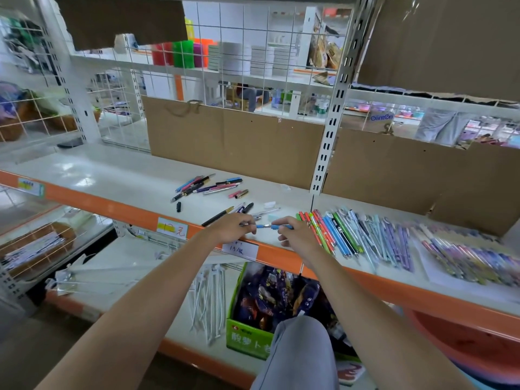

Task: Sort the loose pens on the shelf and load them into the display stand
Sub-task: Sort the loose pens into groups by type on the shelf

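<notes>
Glossy white shelf (118, 175) with orange painted metal edge (112, 205), matt brown cardboard backing (233, 144), white wire grid (253, 52), shiny plastic pens (346, 235).

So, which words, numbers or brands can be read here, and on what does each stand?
"Ganten": on a sign behind the wire grid.
"12": handwritten price tag on the shelf edge.
White label near the left hand: handwriting unclear.
Green box: print not legible.

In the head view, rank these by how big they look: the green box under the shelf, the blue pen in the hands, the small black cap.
1. Green box, though nearer the camera.
2. Blue pen.
3. Black cap.
</notes>
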`<move>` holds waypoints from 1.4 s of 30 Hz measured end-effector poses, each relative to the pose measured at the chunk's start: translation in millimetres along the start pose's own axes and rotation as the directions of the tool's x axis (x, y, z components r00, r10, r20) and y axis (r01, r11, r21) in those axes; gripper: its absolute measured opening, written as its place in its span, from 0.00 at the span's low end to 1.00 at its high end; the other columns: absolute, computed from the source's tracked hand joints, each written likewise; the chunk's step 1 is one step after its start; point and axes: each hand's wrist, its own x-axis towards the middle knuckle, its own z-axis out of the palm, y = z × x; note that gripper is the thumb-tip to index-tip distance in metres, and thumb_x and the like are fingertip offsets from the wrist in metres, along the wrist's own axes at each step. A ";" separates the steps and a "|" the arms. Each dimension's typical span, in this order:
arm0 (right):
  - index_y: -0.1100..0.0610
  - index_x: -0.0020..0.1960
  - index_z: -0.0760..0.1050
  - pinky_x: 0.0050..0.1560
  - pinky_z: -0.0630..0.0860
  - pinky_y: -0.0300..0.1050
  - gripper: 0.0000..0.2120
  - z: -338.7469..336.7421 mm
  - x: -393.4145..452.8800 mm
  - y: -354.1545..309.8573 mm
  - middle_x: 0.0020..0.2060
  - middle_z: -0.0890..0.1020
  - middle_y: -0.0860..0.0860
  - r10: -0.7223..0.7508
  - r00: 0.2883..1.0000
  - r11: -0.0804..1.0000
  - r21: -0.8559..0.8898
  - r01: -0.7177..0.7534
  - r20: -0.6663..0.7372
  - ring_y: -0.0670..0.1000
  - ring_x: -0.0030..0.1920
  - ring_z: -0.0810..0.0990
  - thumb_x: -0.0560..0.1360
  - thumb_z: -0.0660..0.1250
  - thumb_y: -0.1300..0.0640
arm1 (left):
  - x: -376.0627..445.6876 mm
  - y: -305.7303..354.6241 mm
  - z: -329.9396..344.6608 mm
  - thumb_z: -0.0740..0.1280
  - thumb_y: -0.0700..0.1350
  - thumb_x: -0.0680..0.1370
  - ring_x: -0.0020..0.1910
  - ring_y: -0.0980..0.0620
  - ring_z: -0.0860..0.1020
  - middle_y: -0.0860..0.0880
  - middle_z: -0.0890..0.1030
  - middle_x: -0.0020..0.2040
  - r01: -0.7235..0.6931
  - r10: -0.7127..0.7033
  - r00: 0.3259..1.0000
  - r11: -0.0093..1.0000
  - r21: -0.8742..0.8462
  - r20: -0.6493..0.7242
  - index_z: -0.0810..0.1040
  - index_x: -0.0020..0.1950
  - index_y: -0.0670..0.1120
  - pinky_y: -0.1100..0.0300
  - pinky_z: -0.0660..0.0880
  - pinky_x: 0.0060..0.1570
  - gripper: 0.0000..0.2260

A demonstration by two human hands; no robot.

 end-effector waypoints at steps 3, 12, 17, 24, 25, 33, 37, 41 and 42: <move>0.53 0.52 0.77 0.42 0.74 0.38 0.11 3.2 -0.2 -1.8 0.44 0.77 0.52 0.000 0.999 0.999 -0.051 0.002 0.046 0.47 0.40 0.75 0.78 0.58 0.64 | 1.8 -1.4 2.4 0.59 0.46 0.81 0.38 0.54 0.71 0.53 0.74 0.41 -0.016 0.016 1.000 1.000 0.015 0.001 0.78 0.48 0.47 0.63 0.66 0.35 0.09; 0.54 0.51 0.77 0.44 0.75 0.42 0.11 0.5 -1.3 -2.9 0.41 0.75 0.52 0.013 1.000 1.000 -0.014 -0.013 0.010 0.49 0.40 0.73 0.78 0.58 0.65 | 3.2 -2.1 3.3 0.58 0.46 0.82 0.44 0.52 0.74 0.54 0.76 0.42 0.001 -0.001 1.000 1.000 -0.025 0.007 0.76 0.48 0.47 0.63 0.68 0.36 0.09; 0.53 0.47 0.76 0.41 0.74 0.42 0.12 2.8 0.0 -4.4 0.41 0.74 0.50 0.025 0.994 0.999 0.042 -0.021 -0.105 0.48 0.39 0.71 0.76 0.56 0.65 | 6.5 -8.6 -2.5 0.57 0.45 0.82 0.43 0.48 0.74 0.44 0.74 0.44 0.012 -0.012 1.000 0.999 -0.053 0.010 0.75 0.42 0.51 0.58 0.69 0.41 0.11; 0.54 0.51 0.76 0.37 0.73 0.36 0.07 3.8 -0.4 -3.8 0.44 0.76 0.50 -0.057 0.998 0.997 -0.059 0.057 -0.002 0.46 0.39 0.74 0.79 0.60 0.61 | 6.3 -11.2 -7.1 0.58 0.46 0.82 0.45 0.48 0.73 0.47 0.75 0.42 0.011 -0.011 0.999 1.000 -0.003 0.043 0.75 0.41 0.53 0.57 0.68 0.46 0.11; 0.55 0.51 0.76 0.37 0.72 0.36 0.07 4.3 0.0 -3.5 0.43 0.76 0.50 -0.059 0.998 0.997 -0.045 0.059 -0.014 0.46 0.39 0.74 0.79 0.60 0.61 | 5.9 -11.3 -8.5 0.58 0.47 0.82 0.45 0.48 0.73 0.45 0.74 0.42 0.008 -0.007 0.999 1.000 -0.003 0.049 0.75 0.41 0.53 0.57 0.67 0.45 0.11; 0.53 0.50 0.77 0.37 0.71 0.38 0.07 9.6 0.3 -4.5 0.46 0.77 0.50 -0.080 0.996 0.995 -0.060 0.082 0.031 0.47 0.39 0.76 0.78 0.62 0.60 | 3.2 -17.7 -10.8 0.59 0.46 0.81 0.49 0.50 0.75 0.50 0.76 0.44 -0.012 0.011 0.998 1.000 0.002 0.069 0.78 0.48 0.47 0.63 0.69 0.45 0.09; 0.53 0.50 0.78 0.36 0.71 0.38 0.07 12.4 0.9 -6.4 0.46 0.78 0.51 -0.073 0.997 0.997 -0.022 0.074 0.037 0.47 0.39 0.76 0.78 0.62 0.61 | 3.5 -15.1 -8.8 0.59 0.45 0.81 0.45 0.53 0.75 0.56 0.75 0.40 -0.015 0.016 0.999 1.000 -0.023 0.048 0.79 0.49 0.44 0.66 0.68 0.41 0.10; 0.53 0.50 0.77 0.36 0.72 0.37 0.08 9.7 1.8 -8.2 0.43 0.78 0.50 -0.062 0.998 0.998 0.005 0.062 0.014 0.47 0.39 0.75 0.79 0.60 0.61 | 2.7 -17.6 -11.5 0.59 0.46 0.81 0.48 0.50 0.77 0.49 0.77 0.45 -0.006 0.007 0.999 1.000 -0.019 0.038 0.77 0.44 0.51 0.58 0.70 0.49 0.10; 0.53 0.50 0.78 0.36 0.72 0.37 0.08 11.4 2.0 -8.9 0.43 0.78 0.50 -0.067 0.997 0.998 -0.006 0.067 0.024 0.46 0.39 0.75 0.79 0.60 0.61 | 2.9 -17.8 -11.2 0.59 0.46 0.81 0.48 0.50 0.77 0.48 0.77 0.46 -0.012 0.013 0.999 1.000 -0.023 0.040 0.77 0.43 0.51 0.58 0.71 0.49 0.09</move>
